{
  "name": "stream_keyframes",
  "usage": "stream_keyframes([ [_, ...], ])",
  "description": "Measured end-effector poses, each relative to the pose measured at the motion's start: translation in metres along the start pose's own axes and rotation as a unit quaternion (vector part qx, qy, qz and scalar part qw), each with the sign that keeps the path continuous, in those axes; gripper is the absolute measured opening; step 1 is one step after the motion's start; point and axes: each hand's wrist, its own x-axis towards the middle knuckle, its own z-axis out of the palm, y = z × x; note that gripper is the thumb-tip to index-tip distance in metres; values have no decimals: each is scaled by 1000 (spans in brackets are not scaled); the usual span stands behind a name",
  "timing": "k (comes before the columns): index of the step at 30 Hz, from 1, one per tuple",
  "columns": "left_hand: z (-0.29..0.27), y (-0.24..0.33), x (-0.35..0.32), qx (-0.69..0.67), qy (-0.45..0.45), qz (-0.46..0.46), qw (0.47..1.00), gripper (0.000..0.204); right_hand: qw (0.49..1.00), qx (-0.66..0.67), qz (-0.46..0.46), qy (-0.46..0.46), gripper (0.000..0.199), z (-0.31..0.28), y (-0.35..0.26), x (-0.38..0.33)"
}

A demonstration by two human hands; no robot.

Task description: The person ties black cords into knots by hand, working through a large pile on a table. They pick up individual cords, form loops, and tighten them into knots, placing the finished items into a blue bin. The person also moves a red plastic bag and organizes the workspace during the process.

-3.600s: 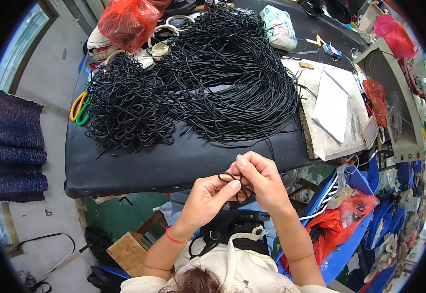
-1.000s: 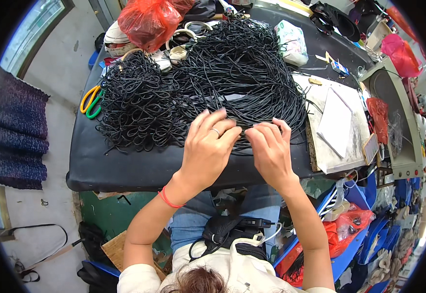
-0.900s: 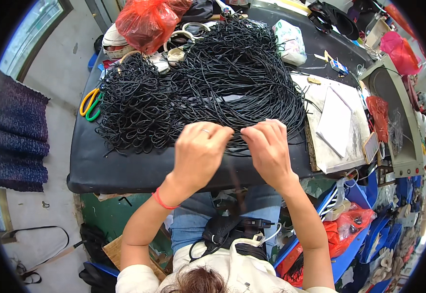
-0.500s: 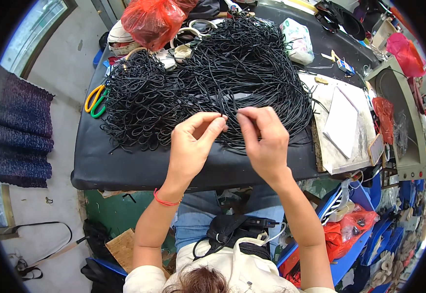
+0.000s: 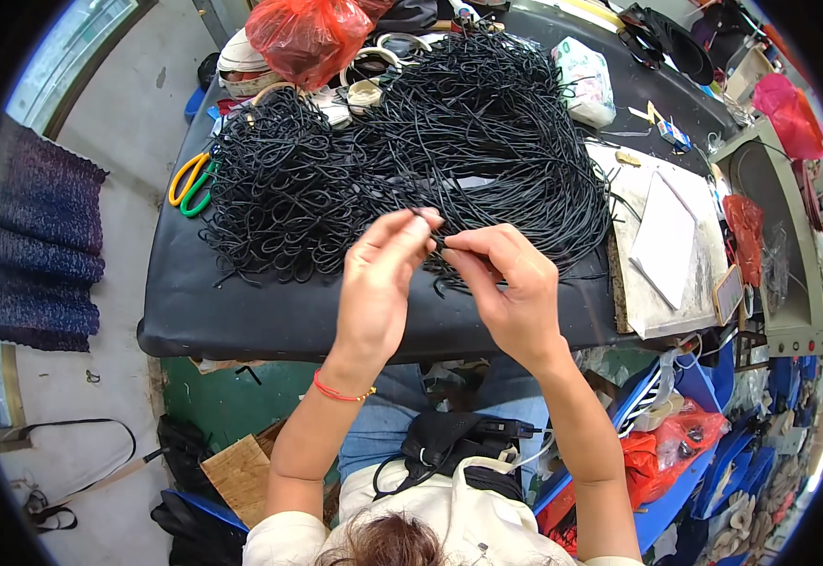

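Observation:
Black cords (image 5: pixel 515 141) lie in a large tangled heap on the black-covered table (image 5: pixel 242 325), many of them ending in small loops on the left side. Over the front of the heap my left hand (image 5: pixel 381 274) pinches a thin black cord between thumb and fingers. Just to its right, my right hand (image 5: pixel 511 283) is closed in a pinch on what seems to be the same cord. The fingertips of both hands are close together but apart. How the cord runs between them is hard to make out against the heap.
Scissors (image 5: pixel 191 184) with yellow and green handles lie left of the heap. Behind it are a red plastic bag (image 5: pixel 308 42), tape rolls and a tissue pack (image 5: pixel 583 83). A pale board (image 5: pixel 666 283) holding white paper sits at right, beside a blue bin (image 5: pixel 680 462).
My right hand has moved down and left, bringing its fingertips closer to the left hand. My left hand has turned and shifted slightly right.

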Motion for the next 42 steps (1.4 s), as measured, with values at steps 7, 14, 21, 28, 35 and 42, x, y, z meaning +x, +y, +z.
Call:
stream_keyframes([
  [7, -13, 6, -4, -101, -83, -164, 978, 14, 987, -123, -102, 8, 20, -18, 0, -3],
  [14, -3, 8, -14, 98, -75, -169, 978, 15, 968, -187, -157, -65, 19, -24, -3, -6],
  [21, -9, 6, -16, 155, -77, -125, 977, 17, 980, -164, -106, -50, 21, -32, 1, -10],
  [28, -4, 13, -27, 436, -276, -1, 856, 16, 965, -193, -140, -112, 15, -46, -6, 7],
  [35, 1, 5, -25, 80, -143, -137, 977, 28, 988, 66, 122, -72, 10, -30, -3, -30],
  [42, -2, -5, -31, 242, -113, -28, 963, 21, 885, 339, 304, -100, 21, -31, -26, -44],
])
